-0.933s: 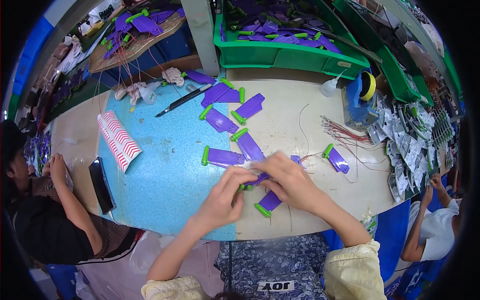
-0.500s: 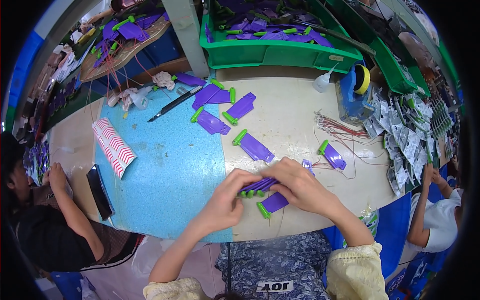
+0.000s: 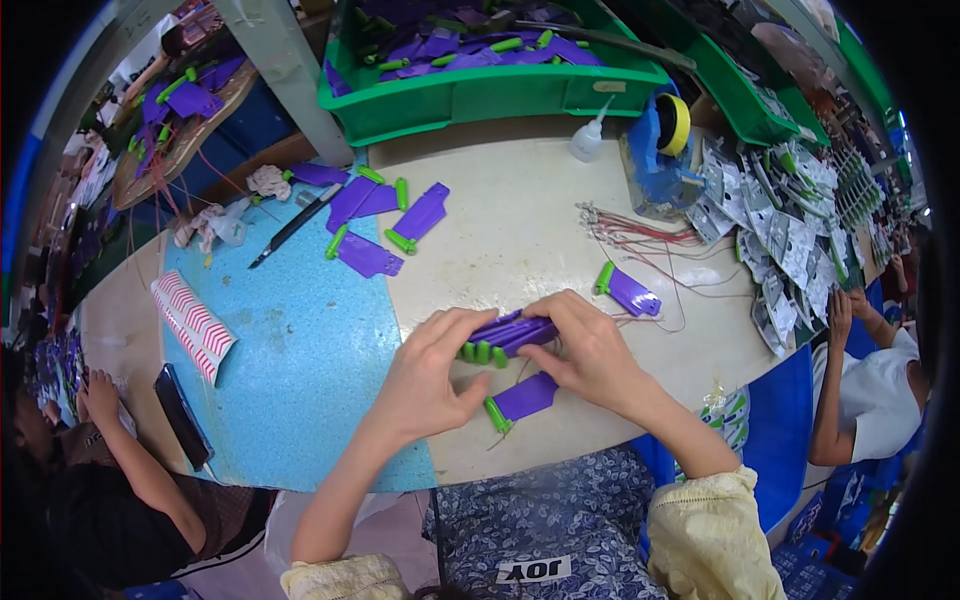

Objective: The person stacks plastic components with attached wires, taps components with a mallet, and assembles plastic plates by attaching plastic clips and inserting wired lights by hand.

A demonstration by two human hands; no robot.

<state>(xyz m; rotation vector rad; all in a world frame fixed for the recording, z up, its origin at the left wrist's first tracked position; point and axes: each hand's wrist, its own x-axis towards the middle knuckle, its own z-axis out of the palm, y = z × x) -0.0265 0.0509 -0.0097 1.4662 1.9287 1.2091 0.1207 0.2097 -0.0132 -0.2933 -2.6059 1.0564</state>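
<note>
My left hand (image 3: 432, 375) and my right hand (image 3: 590, 350) together grip a small stack of purple flat pieces with green ends (image 3: 505, 337), held just above the pale tabletop (image 3: 520, 240). One more purple piece (image 3: 522, 398) lies right under my hands near the table's front edge. Another purple piece (image 3: 628, 291) lies to the right, beside a bundle of thin red wires (image 3: 640, 232). Several loose purple pieces (image 3: 385, 225) sit farther back, partly on the blue mat (image 3: 300, 370).
A green bin (image 3: 480, 80) of purple pieces stands at the back. A blue tape dispenser (image 3: 660, 150) and a small glue bottle (image 3: 588, 138) stand at back right. A red-striped packet (image 3: 192, 325), a black phone (image 3: 182, 415) and a black pen (image 3: 295, 225) lie left. Other people sit at both sides.
My hands have gathered loose purple pieces from the table into one stack and drawn it together between them. The view has shifted a little downward.
</note>
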